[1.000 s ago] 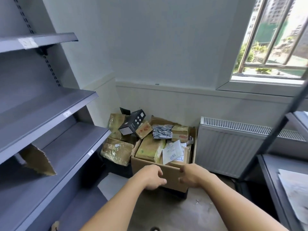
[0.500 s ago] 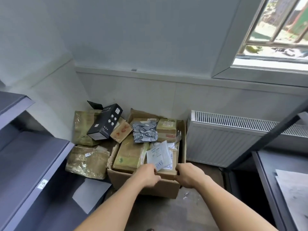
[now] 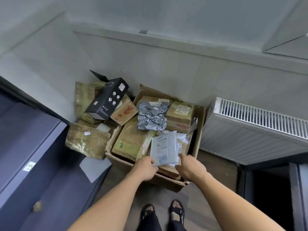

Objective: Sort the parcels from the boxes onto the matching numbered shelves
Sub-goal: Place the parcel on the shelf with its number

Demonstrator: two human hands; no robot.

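Note:
An open cardboard box (image 3: 198, 130) full of parcels stands on the floor by the wall. On top near its front edge lies a flat grey-white mailer (image 3: 164, 148) with a label reading D3. My left hand (image 3: 146, 167) pinches the mailer's near left corner. My right hand (image 3: 190, 167) touches its near right edge, fingers bent around it. Further back in the box lie a crumpled silver bag (image 3: 150, 116), a tan box with a green mark (image 3: 130, 142) and a taped carton (image 3: 180, 116).
A black product box (image 3: 107, 100) and gold-wrapped parcels (image 3: 87, 140) are piled left of the box. A dark shelf (image 3: 30, 147) with a paper tag runs along the left. A white radiator (image 3: 256, 129) stands right; my sandalled feet (image 3: 162, 212) are below.
The view has tilted down and come closer to the box. Both hands moved from the box's front rim onto the grey-white mailer.

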